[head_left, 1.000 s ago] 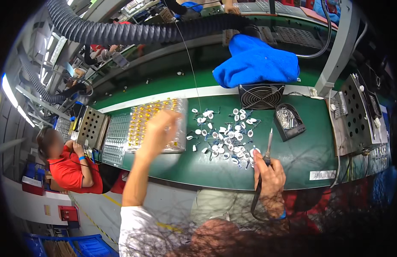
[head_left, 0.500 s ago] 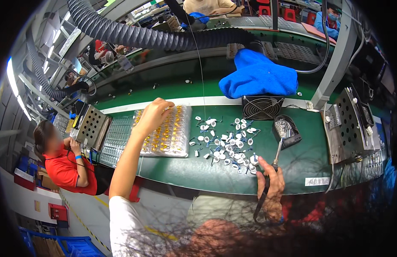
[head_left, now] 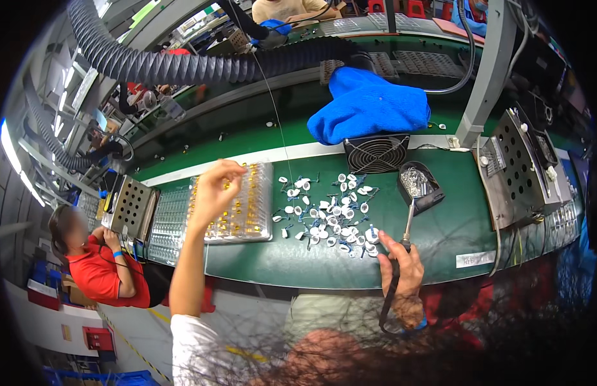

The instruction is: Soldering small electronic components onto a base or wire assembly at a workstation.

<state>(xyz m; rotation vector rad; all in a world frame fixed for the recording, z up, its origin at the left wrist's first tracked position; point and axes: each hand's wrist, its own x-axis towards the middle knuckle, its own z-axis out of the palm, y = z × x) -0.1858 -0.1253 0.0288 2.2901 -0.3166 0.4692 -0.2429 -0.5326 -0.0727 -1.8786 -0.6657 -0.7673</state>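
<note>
My left hand is above the clear plastic tray of small gold-coloured parts. Its fingers curl in toward the thumb; whatever may be between them is too small to make out. My right hand grips a soldering iron by its dark handle, with the cable hanging along the wrist. The iron's metal end points away from me and reaches the front of a black holder filled with metal shavings. Several small white oval parts with blue wires lie scattered between my hands.
A fan with a blue cloth over it stands behind the white parts. A perforated metal box is at the right. Further clear trays lie left. A person in red sits at far left; a ribbed black hose crosses above.
My left hand has drawn slightly toward me over the tray, and its fingers have curled in. The right hand keeps its grip on the soldering iron. The whole view has shifted a little.
</note>
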